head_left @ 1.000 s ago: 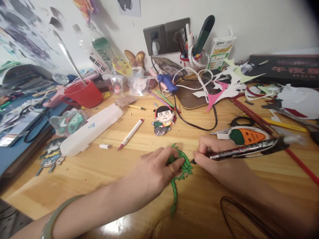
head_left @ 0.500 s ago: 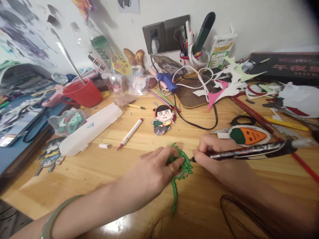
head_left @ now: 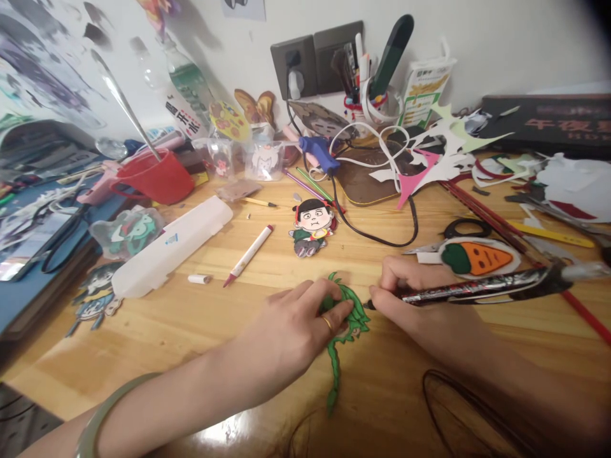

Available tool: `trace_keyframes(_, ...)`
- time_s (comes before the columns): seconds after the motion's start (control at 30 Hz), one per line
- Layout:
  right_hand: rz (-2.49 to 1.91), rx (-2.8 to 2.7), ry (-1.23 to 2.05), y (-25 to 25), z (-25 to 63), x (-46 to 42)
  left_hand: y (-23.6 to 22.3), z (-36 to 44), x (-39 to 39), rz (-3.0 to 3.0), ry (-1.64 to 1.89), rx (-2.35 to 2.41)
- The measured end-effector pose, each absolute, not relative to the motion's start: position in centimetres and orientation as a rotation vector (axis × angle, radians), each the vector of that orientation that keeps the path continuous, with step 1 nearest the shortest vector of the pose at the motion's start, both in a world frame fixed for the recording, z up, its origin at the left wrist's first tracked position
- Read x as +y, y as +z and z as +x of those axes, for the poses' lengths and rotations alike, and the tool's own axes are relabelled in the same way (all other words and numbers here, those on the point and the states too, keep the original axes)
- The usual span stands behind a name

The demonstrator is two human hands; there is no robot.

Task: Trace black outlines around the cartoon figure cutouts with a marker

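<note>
In the head view, my left hand [head_left: 298,327] grips a small green-haired cutout figure [head_left: 354,304] at the front middle of the table. Its fingers and thumb cover part of the figure, and a green braid-like strip [head_left: 333,381] hangs down below. My right hand [head_left: 415,292] is closed around a black patterned pen [head_left: 477,287]. The pen's tip lies right at the cutout's right edge; whether it touches cannot be made out. Beyond my hands lies a black-haired cutout figure [head_left: 312,228]. A carrot-shaped cutout [head_left: 482,257] rests just behind the pen.
An uncapped red marker [head_left: 248,256], its cap [head_left: 199,278] and a white plastic case [head_left: 174,248] lie to the left. A red mug [head_left: 155,178] stands behind them. Farther back are a blue glue gun [head_left: 321,154] with its cable, paper scraps [head_left: 439,152] and black-handled scissors [head_left: 468,228].
Both hands, the pen and the green-haired cutout look almost the same. The background has shifted very slightly with the camera.
</note>
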State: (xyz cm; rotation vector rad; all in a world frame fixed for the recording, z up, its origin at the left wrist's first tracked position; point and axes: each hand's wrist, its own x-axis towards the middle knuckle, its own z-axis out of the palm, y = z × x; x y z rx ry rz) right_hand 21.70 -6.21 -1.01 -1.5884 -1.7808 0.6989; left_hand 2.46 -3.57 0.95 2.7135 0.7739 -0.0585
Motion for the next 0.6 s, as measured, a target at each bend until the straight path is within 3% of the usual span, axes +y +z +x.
trace_keyframes(0.6,-1.58,-1.769,0.748,-0.76,21.73,-6.45,0.96,2.37,-3.7,2.71,-0.055,0.778)
